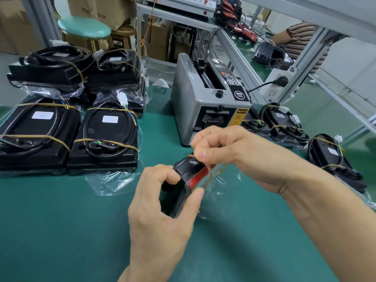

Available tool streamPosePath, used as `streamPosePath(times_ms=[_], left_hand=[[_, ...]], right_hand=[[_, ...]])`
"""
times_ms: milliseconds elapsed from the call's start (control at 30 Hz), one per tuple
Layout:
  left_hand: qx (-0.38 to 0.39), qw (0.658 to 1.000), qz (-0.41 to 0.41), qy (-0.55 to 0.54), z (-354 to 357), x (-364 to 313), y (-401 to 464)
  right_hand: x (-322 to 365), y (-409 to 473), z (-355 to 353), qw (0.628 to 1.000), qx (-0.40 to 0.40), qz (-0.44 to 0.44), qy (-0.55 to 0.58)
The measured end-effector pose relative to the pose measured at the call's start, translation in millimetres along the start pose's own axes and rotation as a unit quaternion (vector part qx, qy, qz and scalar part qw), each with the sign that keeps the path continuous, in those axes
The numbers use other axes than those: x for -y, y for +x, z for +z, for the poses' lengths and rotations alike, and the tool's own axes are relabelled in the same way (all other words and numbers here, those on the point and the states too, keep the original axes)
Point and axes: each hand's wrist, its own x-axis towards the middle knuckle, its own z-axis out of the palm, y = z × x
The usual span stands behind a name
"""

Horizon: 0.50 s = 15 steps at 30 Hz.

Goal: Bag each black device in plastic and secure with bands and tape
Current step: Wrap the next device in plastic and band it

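Observation:
A black device (188, 169) with a red side strip stands on edge at the middle of the green table, partly inside a clear plastic bag (219, 192). My left hand (162, 204) grips its near end between thumb and fingers. My right hand (234, 151) pinches a tan rubber band (211, 176) stretched over the far end of the device and the bag. Much of the device is hidden behind my hands.
Several bagged, banded black devices (105, 137) are stacked at the left. More banded devices (284, 127) lie at the right. A grey tape dispenser (203, 98) stands behind my hands. A person in a striped shirt (301, 37) sits at the far bench.

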Motion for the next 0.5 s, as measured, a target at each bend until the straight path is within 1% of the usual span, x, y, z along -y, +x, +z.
streamPosePath(times_ms=[67, 167, 267, 500], left_hand=[[-0.001, 1.0, 0.001, 0.001, 0.3, 0.0, -0.4], [-0.002, 1.0, 0.002, -0.004, -0.1, 0.1, -0.7], [0.0, 1.0, -0.004, -0.004, 0.0, -0.2, -0.3], [-0.003, 1.0, -0.004, -0.003, -0.6, -0.6, -0.7]], right_hand=[[1.2, 0.0, -1.7, 1.0, 0.007, 0.008, -0.004], [1.1, 1.2, -0.9, 0.998, 0.031, 0.03, -0.047], [3.6, 1.3, -1.0, 0.997, 0.041, 0.041, -0.051], [4.7, 2.4, 1.7, 0.997, 0.029, 0.048, -0.051]])
